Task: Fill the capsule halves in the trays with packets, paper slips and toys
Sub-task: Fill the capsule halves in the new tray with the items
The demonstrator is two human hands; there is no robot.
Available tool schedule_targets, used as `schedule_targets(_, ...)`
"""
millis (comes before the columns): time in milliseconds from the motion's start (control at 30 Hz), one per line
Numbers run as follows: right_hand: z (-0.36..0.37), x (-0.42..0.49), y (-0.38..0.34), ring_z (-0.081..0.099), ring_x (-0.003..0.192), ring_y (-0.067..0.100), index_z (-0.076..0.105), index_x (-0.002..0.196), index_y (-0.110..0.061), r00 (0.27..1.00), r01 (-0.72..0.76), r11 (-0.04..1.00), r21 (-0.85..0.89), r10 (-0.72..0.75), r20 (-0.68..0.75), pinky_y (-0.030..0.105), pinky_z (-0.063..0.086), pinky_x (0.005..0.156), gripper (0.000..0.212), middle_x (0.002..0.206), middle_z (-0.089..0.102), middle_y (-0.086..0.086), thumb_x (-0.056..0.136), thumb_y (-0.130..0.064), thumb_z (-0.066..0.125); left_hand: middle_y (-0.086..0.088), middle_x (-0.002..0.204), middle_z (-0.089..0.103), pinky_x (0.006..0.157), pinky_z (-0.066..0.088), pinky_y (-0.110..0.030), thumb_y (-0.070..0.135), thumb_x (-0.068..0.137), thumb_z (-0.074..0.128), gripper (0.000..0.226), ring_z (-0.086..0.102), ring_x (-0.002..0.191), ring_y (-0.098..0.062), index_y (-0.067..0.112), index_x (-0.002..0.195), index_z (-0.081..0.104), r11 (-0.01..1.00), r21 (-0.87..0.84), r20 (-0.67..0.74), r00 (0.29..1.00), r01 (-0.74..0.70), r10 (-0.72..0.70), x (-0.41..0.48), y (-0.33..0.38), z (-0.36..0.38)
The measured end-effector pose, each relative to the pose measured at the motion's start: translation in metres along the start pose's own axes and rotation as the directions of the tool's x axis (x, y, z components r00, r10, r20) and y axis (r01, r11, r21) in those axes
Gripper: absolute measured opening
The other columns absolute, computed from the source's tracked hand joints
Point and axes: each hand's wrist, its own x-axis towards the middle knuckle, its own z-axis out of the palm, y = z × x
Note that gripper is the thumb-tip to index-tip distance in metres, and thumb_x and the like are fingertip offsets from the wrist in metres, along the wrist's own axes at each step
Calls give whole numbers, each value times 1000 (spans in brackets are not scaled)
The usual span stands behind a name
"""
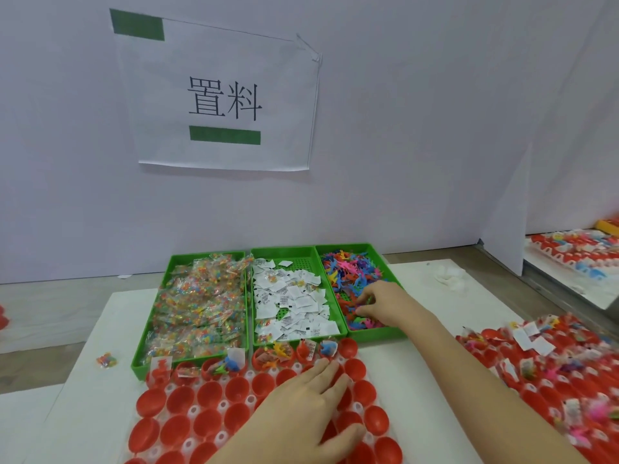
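A clear tray (193,411) of red capsule halves (181,398) lies in front of me. Its far row holds toys, slips and packets (278,356); the nearer halves are empty. My left hand (308,406) rests flat on the tray's right part, fingers straight. Behind stand three green trays: candy packets (201,306) on the left, white paper slips (294,303) in the middle, small coloured toys (348,272) on the right. My right hand (385,301) reaches into the toy tray, its curled fingers and thumb pinching toys in the pile.
A second tray of filled red capsule halves (536,363) lies at the right, blurred. One loose candy packet (107,360) sits on the white table at the left. More filled trays (576,252) lie beyond a partition at the far right. A paper sign (221,102) hangs on the wall.
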Motion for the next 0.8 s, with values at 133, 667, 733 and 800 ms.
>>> schedule_targets(133,6,-5,-5,63,70,5,70,87,-20,997,43,994,99,-36,-72,21,50,70,2,94,72,-3,87,-18,71,17,160,1,116,10,-23,69,93,27,69,-4,138,11,33,152,23,990,-139,5,1000,22,-21,2,-7,-12)
schedule_targets(667,11,-26,18,72,77,15,73,97,-11,906,340,123,932,222,-359,19,57,68,21,86,76,7,76,-12,74,14,137,55,101,43,-26,30,101,44,32,54,119,-5,32,130,58,941,-141,-160,931,307,-328,63,-68,-70)
schedule_targets(733,9,-25,9,72,80,19,73,95,-10,923,340,86,937,160,-350,21,57,69,29,87,76,10,68,-21,76,9,138,55,98,45,-28,29,100,47,33,57,117,-10,27,132,57,916,-123,-124,910,381,-395,86,-85,-68)
schedule_targets(800,9,-23,2,72,82,18,73,93,-11,925,341,100,935,141,-353,21,57,70,28,87,76,8,68,-22,76,4,137,56,93,49,-30,34,98,51,36,59,113,-14,22,132,58,890,-121,-62,892,439,-448,105,-97,-62)
